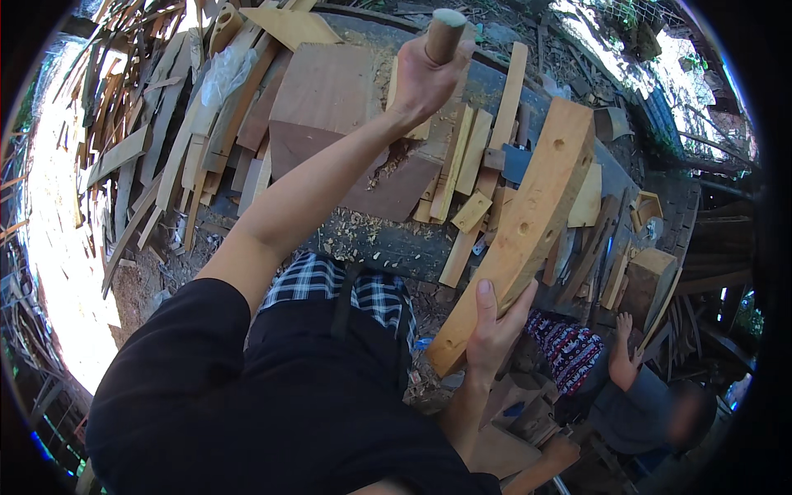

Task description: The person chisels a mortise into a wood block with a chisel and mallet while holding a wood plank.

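A round wooden handle (445, 31) is gripped in my left hand (422, 78) at the top middle; whatever is at its lower end is hidden by the hand. My right hand (495, 330) holds a long pale wooden beam (532, 190) with several round holes along its faces, slanting from the upper right down to the lower middle. Below my left hand sits a large brown wooden block (322, 95) with wood shavings (388, 165) beside it. Short boards and offcuts (466, 148) lie between the block and the beam.
Planks and strips (161, 140) are piled at the left. The dark worktop (379, 247) carries shavings and more offcuts (643, 280). At the lower right another person (627, 412) in a grey top and patterned lower garment is close by, a hand (623, 330) raised near the wood at the worktop's edge.
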The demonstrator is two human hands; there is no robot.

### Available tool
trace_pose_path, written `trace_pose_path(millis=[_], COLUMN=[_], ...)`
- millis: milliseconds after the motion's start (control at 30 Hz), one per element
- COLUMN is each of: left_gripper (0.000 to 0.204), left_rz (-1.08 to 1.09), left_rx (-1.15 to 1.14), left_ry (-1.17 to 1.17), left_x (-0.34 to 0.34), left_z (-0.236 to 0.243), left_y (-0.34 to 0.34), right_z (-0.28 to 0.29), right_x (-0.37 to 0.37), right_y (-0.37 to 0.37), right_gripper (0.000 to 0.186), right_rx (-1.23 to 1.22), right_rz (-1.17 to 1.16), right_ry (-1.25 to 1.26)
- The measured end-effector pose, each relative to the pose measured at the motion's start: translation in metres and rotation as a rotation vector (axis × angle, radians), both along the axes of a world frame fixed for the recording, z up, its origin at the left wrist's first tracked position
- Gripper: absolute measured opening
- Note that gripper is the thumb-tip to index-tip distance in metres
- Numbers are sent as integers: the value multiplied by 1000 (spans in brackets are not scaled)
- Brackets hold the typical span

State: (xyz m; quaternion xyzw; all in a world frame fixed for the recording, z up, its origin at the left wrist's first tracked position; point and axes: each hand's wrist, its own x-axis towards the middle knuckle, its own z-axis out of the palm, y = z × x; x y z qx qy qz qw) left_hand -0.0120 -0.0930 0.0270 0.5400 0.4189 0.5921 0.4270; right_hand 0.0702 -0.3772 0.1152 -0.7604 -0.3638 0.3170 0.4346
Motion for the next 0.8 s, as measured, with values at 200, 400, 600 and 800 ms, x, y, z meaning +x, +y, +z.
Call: trace_pose_path(millis=[200, 400, 600, 800], left_gripper=[40, 42, 30, 13], left_rz=[-55, -77, -157, -198], left_rx=[-91, -88, -33, 170], left_ry=[54, 45, 73, 143], left_x=[5, 4, 13, 35], left_z=[4, 4, 13, -3], left_y=[4, 4, -5, -23], right_z=[-1, -2, 3, 38], right_x=[5, 6, 8, 28], right_y=[10, 13, 13, 30], right_gripper=[44, 42, 47, 50], right_rx=[54, 74, 49, 313], right_rz=[-13, -4, -1, -64], right_ry=[13, -10, -16, 7])
